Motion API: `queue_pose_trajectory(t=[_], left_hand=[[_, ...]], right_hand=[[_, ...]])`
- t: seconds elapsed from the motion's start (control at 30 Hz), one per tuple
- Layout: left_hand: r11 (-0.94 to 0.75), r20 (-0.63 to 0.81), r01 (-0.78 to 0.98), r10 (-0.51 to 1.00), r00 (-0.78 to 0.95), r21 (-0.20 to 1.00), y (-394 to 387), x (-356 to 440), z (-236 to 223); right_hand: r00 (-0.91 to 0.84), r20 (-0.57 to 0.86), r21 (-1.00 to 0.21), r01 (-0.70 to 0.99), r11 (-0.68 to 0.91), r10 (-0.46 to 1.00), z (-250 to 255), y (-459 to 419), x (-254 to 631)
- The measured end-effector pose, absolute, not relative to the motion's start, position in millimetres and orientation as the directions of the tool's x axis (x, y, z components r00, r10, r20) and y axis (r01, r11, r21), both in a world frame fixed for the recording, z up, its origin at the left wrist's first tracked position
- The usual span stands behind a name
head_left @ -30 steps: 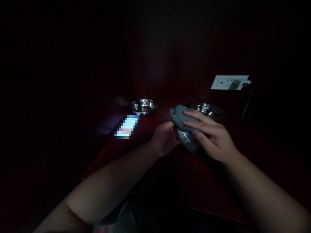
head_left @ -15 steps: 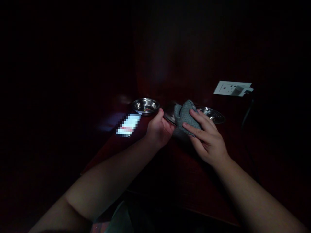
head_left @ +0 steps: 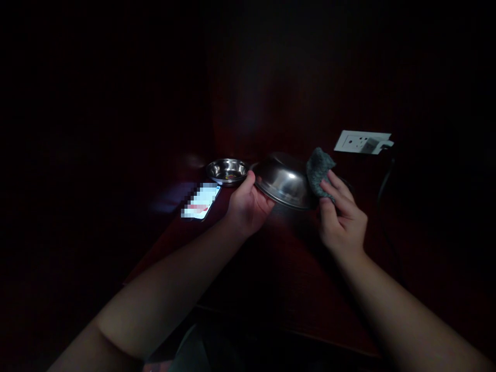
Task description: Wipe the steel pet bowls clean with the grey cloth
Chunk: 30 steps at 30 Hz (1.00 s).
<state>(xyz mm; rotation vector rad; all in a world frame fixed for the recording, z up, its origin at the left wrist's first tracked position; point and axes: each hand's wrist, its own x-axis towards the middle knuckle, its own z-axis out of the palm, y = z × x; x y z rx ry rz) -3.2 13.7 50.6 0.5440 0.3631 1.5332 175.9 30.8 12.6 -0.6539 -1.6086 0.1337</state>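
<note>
A shiny metal bowl [head_left: 284, 181] is held bottom up above the table, its rim gripped by my left hand [head_left: 250, 209] at the left side. The thumb lies over the rim and the fingers go underneath. My right hand [head_left: 344, 219] pinches a folded grey-green cloth [head_left: 320, 170] at the bowl's right side; whether the cloth touches the bowl there I cannot tell. Behind my left hand stands a second metal bowl [head_left: 228, 169], upright, with a small coloured patch on its bottom. My right hand and the cloth mostly hide another metal bowl behind them.
A phone [head_left: 201, 202] with a lit, blurred screen lies on the dark red table [head_left: 170, 248] at the left. On the back wall is a white socket plate [head_left: 354, 142] with a plug in it, and a cable [head_left: 383, 183] hangs down from it. The surroundings are very dark.
The held bowl has been turned from tilted towards me to bottom up. The cloth has moved off its middle to the right with my right hand. My left hand keeps hold of the rim.
</note>
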Motion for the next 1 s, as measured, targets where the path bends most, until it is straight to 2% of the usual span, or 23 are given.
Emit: queue_pose_trajectory(t=[0.27, 0.5, 0.77, 1.0], left_hand=[[0.096, 0.083, -0.749, 0.977, 0.197, 0.656, 2.8, -1.0, 50.0], [0.117, 0.105, -0.673, 0.954, 0.280, 0.731, 0.3, -1.8, 42.2], [0.071, 0.180, -0.578, 0.914, 0.364, 0.813, -3.6, -1.3, 35.7], [0.096, 0.163, -0.516, 0.887, 0.433, 0.851, -0.9, 1.0, 26.8]], right_hand=[[0.067, 0.811, -0.573, 0.288, 0.767, 0.581, 13.1, 36.1, 178.3], [0.164, 0.721, -0.693, 0.182, 0.697, 0.674, 4.5, 48.3, 183.8], [0.218, 0.691, -0.723, 0.194, 0.663, 0.689, 6.1, 53.1, 186.3], [0.192, 0.712, -0.702, 0.201, 0.683, 0.675, 9.6, 50.3, 185.1]])
